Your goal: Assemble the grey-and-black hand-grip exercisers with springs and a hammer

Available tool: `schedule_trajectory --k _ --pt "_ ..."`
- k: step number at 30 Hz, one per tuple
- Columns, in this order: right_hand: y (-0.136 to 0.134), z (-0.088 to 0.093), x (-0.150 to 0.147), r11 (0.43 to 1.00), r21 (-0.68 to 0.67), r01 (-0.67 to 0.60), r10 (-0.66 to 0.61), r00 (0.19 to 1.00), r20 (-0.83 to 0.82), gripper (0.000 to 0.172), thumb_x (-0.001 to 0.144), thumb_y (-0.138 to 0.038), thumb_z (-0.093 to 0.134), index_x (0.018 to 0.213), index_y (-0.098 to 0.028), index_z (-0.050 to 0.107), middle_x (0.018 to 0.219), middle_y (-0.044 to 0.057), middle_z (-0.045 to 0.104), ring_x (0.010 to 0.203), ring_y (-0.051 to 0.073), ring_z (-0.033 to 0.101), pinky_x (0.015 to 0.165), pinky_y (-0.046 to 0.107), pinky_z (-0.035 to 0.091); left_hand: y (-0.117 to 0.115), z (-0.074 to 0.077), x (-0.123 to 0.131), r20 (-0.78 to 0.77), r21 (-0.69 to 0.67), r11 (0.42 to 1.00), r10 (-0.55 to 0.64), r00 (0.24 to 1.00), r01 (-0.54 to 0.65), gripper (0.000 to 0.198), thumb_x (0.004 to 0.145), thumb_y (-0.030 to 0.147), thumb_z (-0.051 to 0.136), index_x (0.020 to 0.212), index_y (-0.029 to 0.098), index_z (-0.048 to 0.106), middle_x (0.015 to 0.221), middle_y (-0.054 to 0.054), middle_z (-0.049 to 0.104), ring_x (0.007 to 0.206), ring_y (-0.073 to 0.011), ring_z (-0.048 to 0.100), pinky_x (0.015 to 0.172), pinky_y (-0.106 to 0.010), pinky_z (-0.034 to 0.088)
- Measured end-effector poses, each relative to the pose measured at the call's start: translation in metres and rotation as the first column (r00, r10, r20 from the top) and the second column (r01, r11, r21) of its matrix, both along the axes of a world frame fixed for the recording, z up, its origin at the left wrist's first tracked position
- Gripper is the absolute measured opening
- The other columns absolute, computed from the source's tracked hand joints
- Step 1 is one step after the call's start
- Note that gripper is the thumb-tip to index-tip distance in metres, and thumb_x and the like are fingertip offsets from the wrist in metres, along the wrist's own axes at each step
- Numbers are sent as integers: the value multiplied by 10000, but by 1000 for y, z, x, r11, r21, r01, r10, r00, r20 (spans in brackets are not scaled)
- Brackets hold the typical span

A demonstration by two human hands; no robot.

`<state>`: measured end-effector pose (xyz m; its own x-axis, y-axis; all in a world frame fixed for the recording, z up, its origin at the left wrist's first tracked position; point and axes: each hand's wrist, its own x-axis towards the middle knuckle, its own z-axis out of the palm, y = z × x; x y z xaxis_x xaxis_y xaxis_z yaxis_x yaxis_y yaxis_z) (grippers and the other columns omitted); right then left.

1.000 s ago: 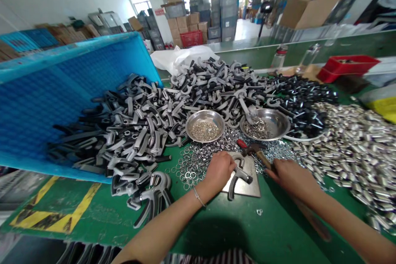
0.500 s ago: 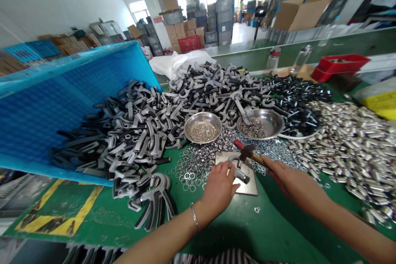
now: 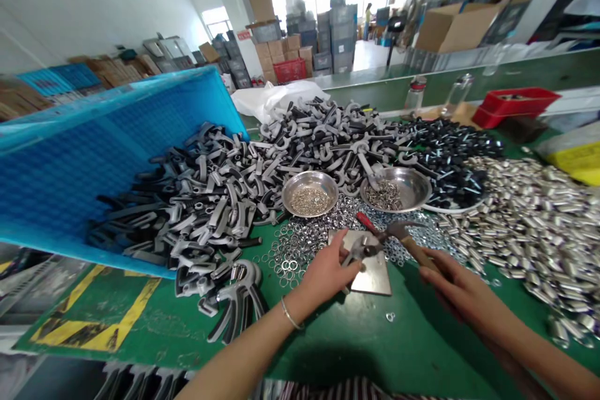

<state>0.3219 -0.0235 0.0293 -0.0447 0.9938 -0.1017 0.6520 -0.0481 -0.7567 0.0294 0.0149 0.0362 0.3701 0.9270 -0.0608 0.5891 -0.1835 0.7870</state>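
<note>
My left hand (image 3: 327, 273) is closed around a grey handle piece (image 3: 360, 247) with a hooked end, tilted over a flat metal plate (image 3: 375, 280). A hammer (image 3: 415, 250) with a wooden handle is gripped in my right hand (image 3: 452, 278). Its head is just right of the handle piece, above the plate's far right corner. Behind the plate lies a red-handled tool (image 3: 364, 221), its far part hidden near the hammer head. Left of my left hand, several hand grip exercisers (image 3: 239, 297) with springs sit fanned together.
Loose metal rings (image 3: 290, 253) spread behind the plate. Two steel bowls (image 3: 287, 205) of small parts stand before a heap of grey handles (image 3: 309, 137). A blue crate (image 3: 117, 112) lies tipped at left. Silver cylinders (image 3: 529, 219) and black knobs (image 3: 462, 144) pile at right.
The hammer has moved right and towards me, away from the handle piece. My left hand has turned the handle piece, so its hooked end now points right.
</note>
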Motion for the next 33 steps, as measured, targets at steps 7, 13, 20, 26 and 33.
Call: schedule_trajectory --k 7,13,20,26,33 --pt "27 -13 28 946 241 -217 92 892 442 340 932 -442 477 1076 -208 676 1047 174 686 934 324 664 860 470 518 4 -9 -21 -184 199 978 93 978 -56 412 834 215 628 1239 164 573 1245 -126 598 1191 -285 511 1075 -462 377" --pt "94 1 -80 970 93 -224 120 777 617 286 984 -354 451 1038 -163 657 1050 143 660 884 254 683 728 337 514 -6 -16 -16 -316 254 967 81 945 2 344 855 326 673 1161 177 617 1144 -98 615 1140 -285 510 1031 -460 387" --pt "103 3 -94 972 184 -143 17 830 558 238 975 -375 451 1002 -169 565 922 141 690 798 267 686 694 359 497 -6 -23 -19 -222 229 973 63 973 -11 392 849 327 701 1194 179 589 1160 -83 604 1133 -259 510 1056 -427 377" --pt "77 6 -116 998 62 -5 32 898 -440 269 958 -552 436 993 -285 422 928 74 725 656 232 695 572 377 571 -5 -25 -21 -176 206 978 71 982 -34 375 852 315 702 1180 188 572 1167 -75 591 1133 -256 495 1050 -417 384" --pt "73 -16 -139 996 1 88 -75 860 -504 294 945 -570 466 975 -291 381 889 89 736 593 249 691 515 397 570 -6 -24 -21 -168 178 983 65 984 -35 383 860 324 698 1195 202 558 1185 -73 586 1158 -260 493 1074 -428 364"
